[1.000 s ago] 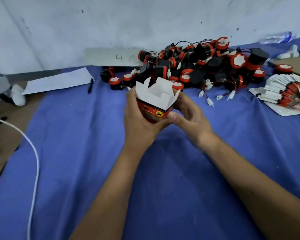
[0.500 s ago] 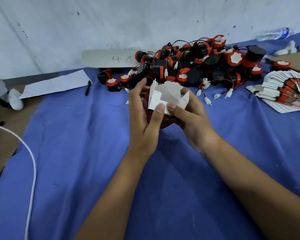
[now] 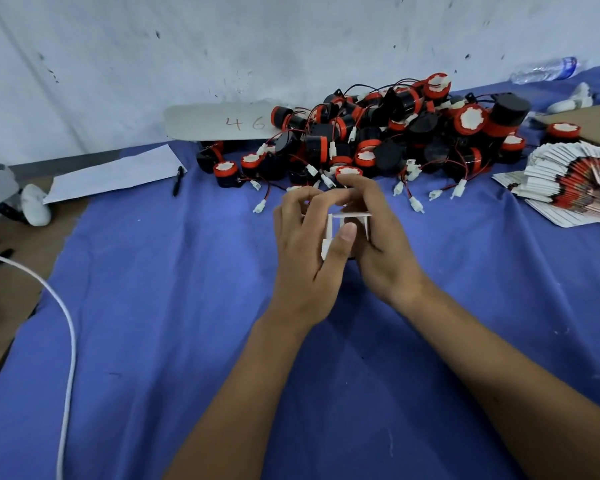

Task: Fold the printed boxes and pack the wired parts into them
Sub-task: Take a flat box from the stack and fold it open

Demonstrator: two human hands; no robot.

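A small printed box [image 3: 347,220] with white flaps sits between both hands above the blue cloth [image 3: 174,306], mostly hidden by fingers. My left hand [image 3: 305,258] grips its left side, thumb pressing on a white flap. My right hand [image 3: 378,244] holds the right side, fingers curled over the top. Behind them lies a heap of black and red wired parts [image 3: 378,133] with white connectors. A fanned stack of flat printed boxes [image 3: 575,185] lies at the right.
A white card marked "46" [image 3: 222,123] leans at the wall. A white sheet [image 3: 115,174] and a black pen [image 3: 177,180] lie at the back left. A white cable [image 3: 66,327] crosses the left side. A plastic bottle [image 3: 544,69] lies far right.
Both hands have turned the box and pushed its white flaps inward and down; the box now sits lower between my fingers, with my left thumb on a flap.
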